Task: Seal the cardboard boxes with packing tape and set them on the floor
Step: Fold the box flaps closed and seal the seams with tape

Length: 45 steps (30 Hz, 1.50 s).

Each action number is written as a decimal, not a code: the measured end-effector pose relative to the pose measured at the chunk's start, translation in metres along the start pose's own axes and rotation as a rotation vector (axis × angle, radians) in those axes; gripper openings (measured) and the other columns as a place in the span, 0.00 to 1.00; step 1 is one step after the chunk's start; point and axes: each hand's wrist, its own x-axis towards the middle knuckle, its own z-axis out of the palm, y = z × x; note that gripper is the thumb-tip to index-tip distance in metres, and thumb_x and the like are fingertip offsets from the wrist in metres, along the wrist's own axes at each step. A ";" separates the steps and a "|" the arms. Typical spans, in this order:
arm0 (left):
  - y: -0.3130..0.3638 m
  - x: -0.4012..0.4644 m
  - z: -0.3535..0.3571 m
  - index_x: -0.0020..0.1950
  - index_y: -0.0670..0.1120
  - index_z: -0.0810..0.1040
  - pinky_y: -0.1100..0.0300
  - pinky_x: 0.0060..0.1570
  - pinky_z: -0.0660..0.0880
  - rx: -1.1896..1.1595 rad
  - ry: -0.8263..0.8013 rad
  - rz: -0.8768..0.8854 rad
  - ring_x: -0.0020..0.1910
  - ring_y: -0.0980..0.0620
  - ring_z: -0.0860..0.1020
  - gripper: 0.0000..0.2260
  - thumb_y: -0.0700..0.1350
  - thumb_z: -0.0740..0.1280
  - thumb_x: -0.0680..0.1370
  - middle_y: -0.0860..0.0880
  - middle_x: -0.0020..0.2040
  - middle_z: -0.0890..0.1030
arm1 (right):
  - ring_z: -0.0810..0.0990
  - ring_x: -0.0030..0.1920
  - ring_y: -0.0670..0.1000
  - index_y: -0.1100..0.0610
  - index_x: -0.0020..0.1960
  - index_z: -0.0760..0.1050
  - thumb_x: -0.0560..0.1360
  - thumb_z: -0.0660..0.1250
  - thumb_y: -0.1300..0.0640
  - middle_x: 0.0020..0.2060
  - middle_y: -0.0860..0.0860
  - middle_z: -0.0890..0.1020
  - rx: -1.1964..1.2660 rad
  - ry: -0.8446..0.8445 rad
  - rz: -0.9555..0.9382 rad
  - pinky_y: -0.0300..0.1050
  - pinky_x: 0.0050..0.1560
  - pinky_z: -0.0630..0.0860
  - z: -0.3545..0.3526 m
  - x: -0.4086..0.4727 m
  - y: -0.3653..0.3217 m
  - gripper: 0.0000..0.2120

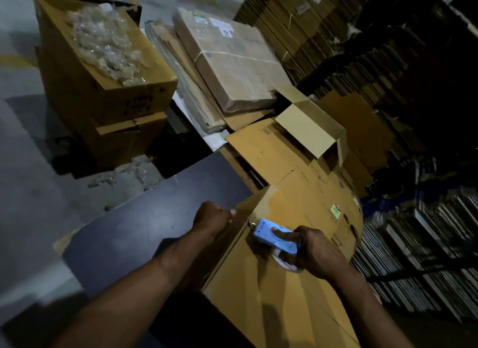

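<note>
Gripping blue tape dispenser (275,235), right hand (311,250); left hand (213,218) grips cardboard box (297,197) edge.

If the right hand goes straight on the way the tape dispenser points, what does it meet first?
Probably nothing at once: the right hand holds the dispenser on the box, pointing up-left along its top. It would likely reach the box's corner near the left hand; depth is unclear.
</note>
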 end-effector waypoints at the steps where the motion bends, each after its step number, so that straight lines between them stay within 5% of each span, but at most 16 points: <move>1: -0.003 0.001 0.001 0.37 0.41 0.85 0.59 0.34 0.70 0.010 -0.008 0.002 0.30 0.50 0.76 0.14 0.49 0.76 0.77 0.48 0.29 0.82 | 0.77 0.30 0.36 0.60 0.57 0.82 0.81 0.67 0.60 0.35 0.47 0.76 -0.013 -0.026 -0.025 0.25 0.34 0.68 0.002 0.001 -0.001 0.08; 6: -0.020 -0.001 0.006 0.40 0.47 0.87 0.56 0.45 0.80 0.153 0.018 0.039 0.41 0.51 0.83 0.15 0.59 0.76 0.74 0.51 0.39 0.86 | 0.78 0.34 0.40 0.46 0.60 0.83 0.77 0.72 0.47 0.37 0.52 0.78 0.101 -0.018 0.044 0.31 0.35 0.69 0.021 0.006 0.005 0.12; 8: -0.027 -0.005 0.013 0.44 0.51 0.88 0.57 0.45 0.80 0.176 0.053 0.029 0.43 0.50 0.83 0.14 0.61 0.76 0.73 0.52 0.42 0.86 | 0.79 0.39 0.44 0.35 0.64 0.78 0.74 0.69 0.40 0.43 0.48 0.78 0.052 -0.043 0.045 0.41 0.39 0.76 0.025 0.011 0.008 0.18; 12: -0.029 -0.010 0.024 0.48 0.53 0.86 0.52 0.53 0.79 0.296 0.147 0.082 0.53 0.44 0.82 0.16 0.65 0.73 0.72 0.50 0.51 0.85 | 0.80 0.46 0.49 0.39 0.66 0.78 0.74 0.72 0.43 0.49 0.47 0.79 -0.039 -0.051 0.081 0.49 0.43 0.79 0.024 0.020 0.000 0.21; 15: -0.050 -0.003 0.009 0.55 0.51 0.81 0.49 0.54 0.76 0.379 0.058 -0.061 0.59 0.40 0.75 0.28 0.73 0.71 0.69 0.45 0.60 0.73 | 0.82 0.48 0.53 0.37 0.68 0.76 0.71 0.66 0.34 0.52 0.49 0.79 -0.063 -0.057 0.074 0.52 0.43 0.80 0.025 0.018 -0.003 0.27; 19: -0.089 0.009 -0.008 0.60 0.43 0.83 0.46 0.57 0.81 0.257 0.042 0.118 0.59 0.42 0.81 0.12 0.47 0.72 0.79 0.42 0.61 0.82 | 0.79 0.56 0.57 0.38 0.70 0.75 0.72 0.63 0.33 0.66 0.54 0.75 -0.135 -0.022 0.011 0.54 0.45 0.83 0.030 0.016 -0.001 0.28; 21: -0.077 -0.001 -0.007 0.67 0.45 0.81 0.52 0.62 0.77 0.077 0.058 0.294 0.64 0.48 0.79 0.17 0.48 0.70 0.80 0.49 0.66 0.80 | 0.79 0.56 0.58 0.39 0.71 0.74 0.73 0.67 0.35 0.68 0.54 0.74 -0.143 -0.006 -0.011 0.55 0.46 0.83 0.032 0.017 -0.002 0.27; 24: -0.044 -0.019 0.004 0.81 0.52 0.67 0.62 0.69 0.67 -0.071 -0.288 0.385 0.72 0.59 0.69 0.38 0.68 0.65 0.74 0.60 0.74 0.69 | 0.81 0.53 0.57 0.41 0.71 0.74 0.73 0.73 0.42 0.66 0.50 0.75 -0.093 0.015 -0.036 0.52 0.46 0.82 0.035 0.018 -0.001 0.27; 26: -0.040 -0.025 0.014 0.85 0.55 0.53 0.57 0.78 0.58 0.154 -0.496 0.407 0.81 0.58 0.57 0.49 0.76 0.61 0.70 0.59 0.82 0.56 | 0.83 0.50 0.54 0.42 0.72 0.74 0.74 0.72 0.44 0.65 0.49 0.76 -0.055 0.014 -0.040 0.49 0.44 0.82 0.034 0.017 -0.001 0.26; 28: -0.045 -0.017 0.013 0.85 0.54 0.41 0.50 0.81 0.52 0.353 -0.623 0.355 0.84 0.53 0.47 0.52 0.76 0.63 0.73 0.56 0.85 0.43 | 0.84 0.47 0.52 0.43 0.71 0.74 0.74 0.71 0.46 0.64 0.49 0.76 -0.029 0.015 -0.045 0.50 0.43 0.82 0.033 0.015 0.003 0.26; 31: -0.043 -0.005 0.001 0.84 0.51 0.35 0.46 0.81 0.48 0.438 -0.755 0.181 0.84 0.47 0.44 0.60 0.77 0.66 0.68 0.49 0.85 0.39 | 0.83 0.51 0.50 0.41 0.74 0.71 0.73 0.72 0.50 0.66 0.47 0.75 -0.064 -0.006 -0.062 0.50 0.45 0.83 0.033 0.016 0.012 0.29; 33: -0.036 -0.006 -0.005 0.85 0.51 0.37 0.43 0.81 0.54 0.435 -0.750 0.185 0.84 0.46 0.47 0.64 0.79 0.65 0.62 0.50 0.85 0.41 | 0.82 0.53 0.50 0.40 0.74 0.71 0.73 0.71 0.50 0.67 0.46 0.74 -0.078 -0.007 -0.072 0.49 0.47 0.82 0.033 0.016 0.018 0.30; 36: -0.040 -0.016 -0.009 0.86 0.51 0.48 0.48 0.77 0.65 0.127 -0.560 0.305 0.81 0.51 0.60 0.56 0.74 0.68 0.67 0.53 0.84 0.52 | 0.81 0.56 0.51 0.41 0.75 0.71 0.72 0.71 0.52 0.68 0.47 0.74 -0.059 0.033 -0.099 0.48 0.47 0.82 0.036 0.011 0.027 0.31; 39: -0.059 -0.024 -0.010 0.85 0.54 0.55 0.49 0.79 0.63 -0.015 -0.547 0.322 0.80 0.54 0.62 0.48 0.71 0.69 0.71 0.52 0.83 0.61 | 0.82 0.55 0.52 0.40 0.74 0.71 0.72 0.71 0.52 0.68 0.46 0.75 -0.050 0.084 -0.111 0.45 0.42 0.81 0.041 0.008 0.035 0.31; 42: -0.079 -0.027 -0.009 0.85 0.55 0.54 0.60 0.78 0.53 0.141 -0.622 0.329 0.82 0.57 0.53 0.46 0.69 0.67 0.72 0.56 0.84 0.54 | 0.83 0.55 0.52 0.40 0.72 0.73 0.72 0.73 0.53 0.66 0.46 0.76 -0.041 0.105 -0.137 0.43 0.40 0.81 0.046 0.010 0.037 0.30; 45: -0.069 -0.027 -0.013 0.84 0.59 0.53 0.53 0.81 0.57 0.173 -0.527 0.393 0.82 0.60 0.56 0.47 0.70 0.69 0.71 0.59 0.83 0.56 | 0.81 0.55 0.50 0.39 0.75 0.68 0.73 0.71 0.50 0.66 0.43 0.74 -0.024 0.110 -0.148 0.47 0.43 0.82 0.048 0.014 0.031 0.32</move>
